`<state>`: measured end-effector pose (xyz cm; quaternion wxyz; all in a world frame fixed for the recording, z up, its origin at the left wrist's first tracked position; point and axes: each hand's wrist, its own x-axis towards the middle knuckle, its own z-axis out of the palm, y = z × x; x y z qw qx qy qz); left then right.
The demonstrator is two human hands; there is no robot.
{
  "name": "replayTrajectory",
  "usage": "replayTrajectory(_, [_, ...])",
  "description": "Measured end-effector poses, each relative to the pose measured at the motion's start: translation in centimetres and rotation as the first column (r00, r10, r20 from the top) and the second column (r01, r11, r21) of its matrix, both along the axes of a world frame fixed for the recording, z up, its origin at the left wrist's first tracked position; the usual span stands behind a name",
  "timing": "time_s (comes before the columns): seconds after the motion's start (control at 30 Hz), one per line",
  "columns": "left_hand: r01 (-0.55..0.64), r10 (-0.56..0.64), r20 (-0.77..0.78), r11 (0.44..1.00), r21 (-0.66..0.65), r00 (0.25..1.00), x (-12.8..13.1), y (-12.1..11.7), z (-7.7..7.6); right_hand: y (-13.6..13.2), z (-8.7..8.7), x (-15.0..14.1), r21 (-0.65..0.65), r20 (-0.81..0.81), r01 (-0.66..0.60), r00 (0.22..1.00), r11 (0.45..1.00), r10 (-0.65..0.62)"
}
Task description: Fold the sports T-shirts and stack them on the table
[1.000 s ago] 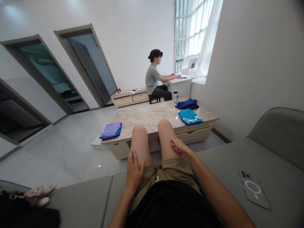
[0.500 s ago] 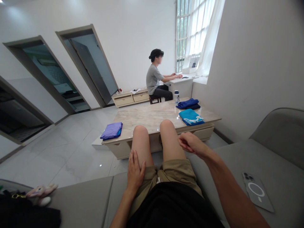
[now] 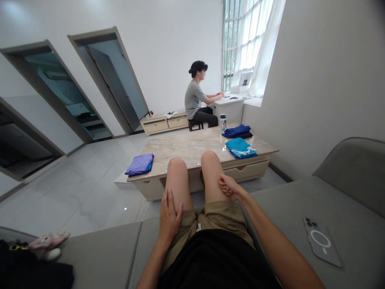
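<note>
A bright barred window (image 3: 231,46) stands between white walls (image 3: 168,48), and a glossy floor (image 3: 96,180) bears a low cabinet (image 3: 156,127), a marbled table (image 3: 183,142) and a grey sofa (image 3: 102,253).

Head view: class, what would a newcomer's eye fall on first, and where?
Probably the turquoise folded cloth on the right of the low table and the purple folded cloth at its left end. Nearer, the left hand lies flat on the left thigh, the right hand curled against the right thigh.

No text can be read; white lettering (image 3: 245,152) on the turquoise cloth (image 3: 238,143) is too small.
</note>
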<state>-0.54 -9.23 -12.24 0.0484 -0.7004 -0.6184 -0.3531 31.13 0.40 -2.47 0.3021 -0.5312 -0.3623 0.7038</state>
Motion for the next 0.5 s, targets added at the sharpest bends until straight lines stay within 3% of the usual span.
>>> replayTrajectory(0.1, [-0.015, 0.015, -0.006, 1.000, 0.004, 1.000, 0.1, 0.0, 0.2, 0.4, -1.9, 1.1, -0.015, -0.118, -0.029, 0.993, 0.999, 0.027])
replayTrajectory(0.27, [0.017, -0.020, -0.099, 0.999, -0.029, 0.995, -0.4, -0.2, 1.2, -0.2, -2.1, 1.3, 0.034, -0.135, -0.076, 0.988, 0.997, 0.080])
replayTrajectory(0.4, [0.064, -0.080, -0.166, 0.993, -0.100, 0.983, -1.1, -0.4, 1.9, -1.3, -3.0, 0.9, 0.161, -0.108, -0.126, 0.984, 0.979, 0.144])
replayTrajectory(0.5, [0.078, -0.097, -0.146, 0.988, -0.132, 0.984, -1.2, -0.5, 1.4, -1.7, -4.5, 1.3, 0.250, -0.117, -0.093, 0.985, 0.964, 0.126])
